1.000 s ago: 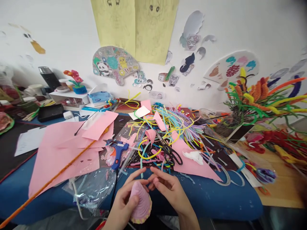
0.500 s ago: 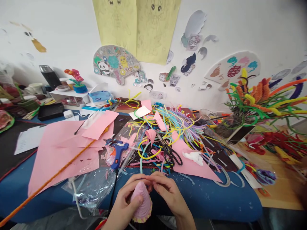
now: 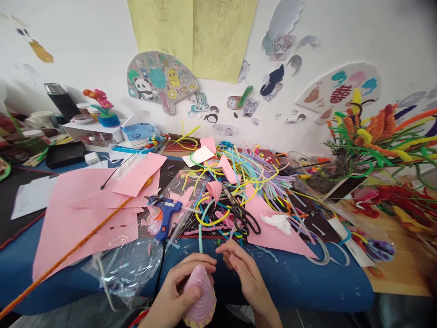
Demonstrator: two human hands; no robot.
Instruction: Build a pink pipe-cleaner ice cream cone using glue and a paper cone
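My left hand [image 3: 182,284] is closed around a pale pink, ridged fuzzy cone [image 3: 201,296] with a yellow-and-pink trimmed bottom edge. The cone points up, and my left thumb presses on its side. To the right of it, my right hand [image 3: 244,273] is apart from the cone, fingers bent and loosely spread, with nothing visible in them. Beyond my hands lie black-handled scissors [image 3: 244,218], a small rolled pink paper cone [image 3: 214,190] and a blue glue gun [image 3: 166,221].
Pink paper sheets [image 3: 88,228] cover the left of the table, crossed by a long orange pipe cleaner [image 3: 85,241]. A heap of pastel pipe cleaners [image 3: 259,168] fills the middle. Crumpled clear plastic [image 3: 133,269] hangs at the front edge. Bright pipe-cleaner stems [image 3: 375,136] stand at right.
My right hand has parted from my left hand and moved slightly right and down. The pink cone has tilted a little and sits slightly lower. The camera view has shifted slightly.
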